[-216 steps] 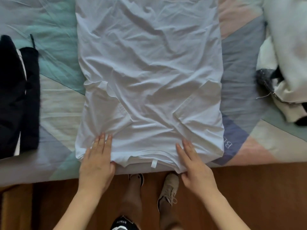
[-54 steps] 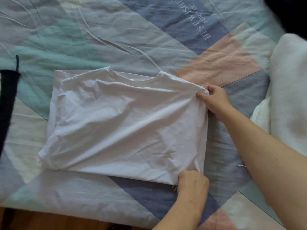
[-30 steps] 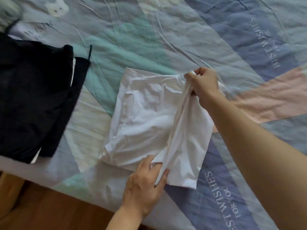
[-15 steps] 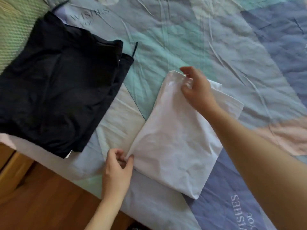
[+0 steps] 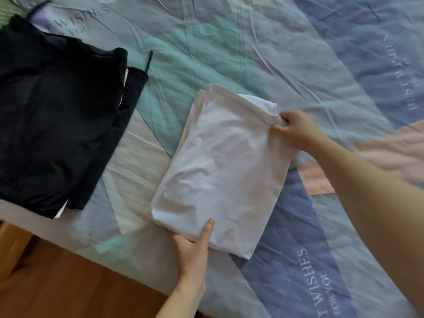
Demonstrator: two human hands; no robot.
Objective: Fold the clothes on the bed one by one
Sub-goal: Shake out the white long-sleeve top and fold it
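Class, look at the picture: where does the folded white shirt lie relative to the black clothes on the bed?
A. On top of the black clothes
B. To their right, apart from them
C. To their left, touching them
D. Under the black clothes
B: the white shirt lies to the right of the black clothes, with a strip of bedspread showing between them, while both hands, left and right, hold the shirt's edges.

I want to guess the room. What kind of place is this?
Most likely a bedroom at home: a patchwork bedsheet covers a bed, folded clothes such as the white shirt lie on it, and a wooden floor shows beside it.
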